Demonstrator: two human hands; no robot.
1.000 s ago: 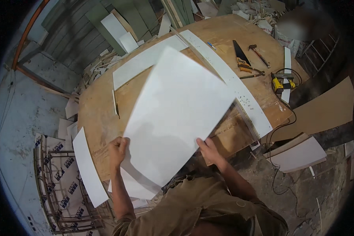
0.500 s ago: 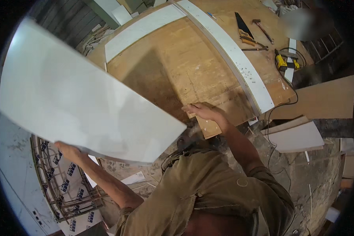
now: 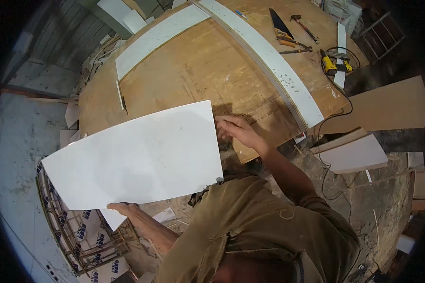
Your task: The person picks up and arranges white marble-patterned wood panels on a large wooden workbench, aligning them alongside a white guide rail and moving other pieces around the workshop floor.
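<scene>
A large white flat panel (image 3: 137,155) hangs tilted over the near left edge of the round wooden table (image 3: 193,70). My left hand (image 3: 120,208) grips the panel's lower edge from beneath, fingers curled under it. My right hand (image 3: 236,131) holds the panel's right edge, just above the tabletop near its front rim. The panel hides part of the table and the floor below.
Two long white strips (image 3: 156,37) (image 3: 274,66) lie on the table. A handsaw (image 3: 281,26), a hammer (image 3: 302,26) and a yellow power drill (image 3: 333,66) lie at the far right. A wire crate (image 3: 80,236) stands lower left; board offcuts (image 3: 359,153) lie to the right.
The panel was lifted off the table and swung up to the left; now it has come down lower and flatter. My right hand is back on its right edge.
</scene>
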